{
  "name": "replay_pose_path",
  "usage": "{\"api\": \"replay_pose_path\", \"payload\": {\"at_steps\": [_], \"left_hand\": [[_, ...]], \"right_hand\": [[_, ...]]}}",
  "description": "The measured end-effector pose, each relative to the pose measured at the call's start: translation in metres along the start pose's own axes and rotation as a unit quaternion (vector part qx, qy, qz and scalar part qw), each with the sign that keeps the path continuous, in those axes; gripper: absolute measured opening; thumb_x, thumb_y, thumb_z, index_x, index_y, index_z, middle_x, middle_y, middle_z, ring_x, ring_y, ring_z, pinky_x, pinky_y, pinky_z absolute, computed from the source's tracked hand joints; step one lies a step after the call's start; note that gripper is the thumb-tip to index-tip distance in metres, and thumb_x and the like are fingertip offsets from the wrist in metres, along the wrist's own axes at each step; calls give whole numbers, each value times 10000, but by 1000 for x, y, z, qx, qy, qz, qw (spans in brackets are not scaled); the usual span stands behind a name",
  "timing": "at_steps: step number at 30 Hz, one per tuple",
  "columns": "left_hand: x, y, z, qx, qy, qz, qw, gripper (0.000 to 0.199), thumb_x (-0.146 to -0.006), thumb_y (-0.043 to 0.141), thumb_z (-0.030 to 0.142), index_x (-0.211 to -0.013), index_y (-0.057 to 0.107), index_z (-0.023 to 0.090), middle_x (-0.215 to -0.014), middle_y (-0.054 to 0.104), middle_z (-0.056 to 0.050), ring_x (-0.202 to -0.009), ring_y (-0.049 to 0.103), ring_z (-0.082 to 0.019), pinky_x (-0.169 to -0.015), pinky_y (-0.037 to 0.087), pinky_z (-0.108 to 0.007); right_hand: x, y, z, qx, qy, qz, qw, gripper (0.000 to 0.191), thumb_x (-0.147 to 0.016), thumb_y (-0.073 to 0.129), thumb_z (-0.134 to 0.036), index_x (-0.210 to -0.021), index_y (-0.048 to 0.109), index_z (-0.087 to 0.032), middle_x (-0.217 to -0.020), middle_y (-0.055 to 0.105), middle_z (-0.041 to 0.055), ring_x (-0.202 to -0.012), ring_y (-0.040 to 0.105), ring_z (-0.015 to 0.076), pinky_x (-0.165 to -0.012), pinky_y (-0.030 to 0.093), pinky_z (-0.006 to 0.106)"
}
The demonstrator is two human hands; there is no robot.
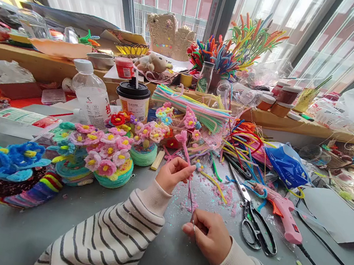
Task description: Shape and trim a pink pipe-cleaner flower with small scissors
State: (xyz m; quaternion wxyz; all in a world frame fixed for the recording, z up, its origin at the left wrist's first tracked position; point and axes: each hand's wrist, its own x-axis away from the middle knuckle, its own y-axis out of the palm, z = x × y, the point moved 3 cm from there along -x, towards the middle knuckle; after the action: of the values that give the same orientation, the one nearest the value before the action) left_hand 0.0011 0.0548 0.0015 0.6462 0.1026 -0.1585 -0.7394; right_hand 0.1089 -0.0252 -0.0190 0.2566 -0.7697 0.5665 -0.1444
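pink, thin and darker toward its lower end, the strand [191,198] spans the gap between 2 hands above the bench [178,264]. the left hand [174,175] pinches its upper part between thumb and fingers; the right hand [209,235] is closed on its lower part in a similar pinch. the hands stand apart from each other, linked only by the strand.

governing relation: the strand's long axis slants from the left hand down and slightly rightward to the right hand. the right hand is nearer the wearer's body; the left is farther out. the middle length is free of both.

just above the left hand is a pink flower [182,137] on a fuzzy pink stem; its join to the strand is hidden by the fingers. pink fluff [233,210] litters the bench near the hands.

to the right of the right hand lie scissors [247,203], with a pink glue gun [286,212] just beyond. a pot of pink flowers [108,157] stands left of the left hand.
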Motion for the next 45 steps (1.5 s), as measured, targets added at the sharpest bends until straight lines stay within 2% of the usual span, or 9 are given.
{"api": "replay_pose_path", "payload": {"at_steps": [9,13,17,21,25,30,37,45], "left_hand": [[-1,-1,1,1,11,5,1000,255,-488,647,275,-551,440,141,-410,502,67,-373,420,-27,-381,323,-149],[-1,-1,1,3,19,15,1000,256,-486,648,279,-546,441,141,-409,502,68,-367,417,-26,-373,324,-147],[-1,-3,1,2,16,16,1000,264,-484,651,282,-555,439,141,-414,512,67,-371,430,-28,-377,330,-146],[-2,-3,1,9,15,15,1000,268,-485,653,277,-563,436,141,-411,508,72,-363,427,-25,-371,329,-142],[-2,-2,2,13,23,-11,1000,267,-489,652,279,-560,434,142,-392,486,82,-337,408,-21,-355,319,-144],[-1,0,3,0,33,-35,999,261,-496,649,274,-549,431,141,-413,505,73,-296,368,-11,-311,271,-145],[0,3,2,-23,39,-63,997,241,-532,628,274,-557,428,141,-434,518,64,-290,342,-2,-306,245,-144],[0,2,0,-29,29,-51,998,252,-525,630,285,-573,428,142,-453,515,62,-312,353,-6,-318,260,-145]], "right_hand": [[0,-3,-2,12,-13,32,999,358,-686,421,-384,-449,229,-196,-389,301,-56,-378,278,70,-377,247,188],[0,-3,-1,-4,-17,38,999,340,-699,412,-334,-446,231,-198,-389,317,-52,-381,367,79,-395,295,181],[-1,-3,0,-23,-8,37,999,340,-699,417,-322,-446,227,-197,-388,305,-56,-388,396,80,-397,306,175],[-1,-3,-2,-30,-6,37,999,354,-684,435,-349,-444,226,-192,-385,267,-69,-363,302,58,-367,254,171],[1,-4,-4,-13,-10,35,999,370,-652,465,-398,-443,243,-187,-389,214,-77,-368,199,52,-337,170,178],[2,-3,-3,-4,-14,12,1000,369,-627,492,-419,-443,280,-179,-397,205,-78,-377,193,52,-340,164,175],[1,-2,-3,2,-21,17,1000,371,-654,457,-427,-445,272,-181,-396,216,-75,-375,199,54,-343,164,177],[1,-3,-2,19,-19,42,999,367,-682,424,-410,-451,243,-190,-391,264,-67,-379,233,61,-355,203,182]]}}
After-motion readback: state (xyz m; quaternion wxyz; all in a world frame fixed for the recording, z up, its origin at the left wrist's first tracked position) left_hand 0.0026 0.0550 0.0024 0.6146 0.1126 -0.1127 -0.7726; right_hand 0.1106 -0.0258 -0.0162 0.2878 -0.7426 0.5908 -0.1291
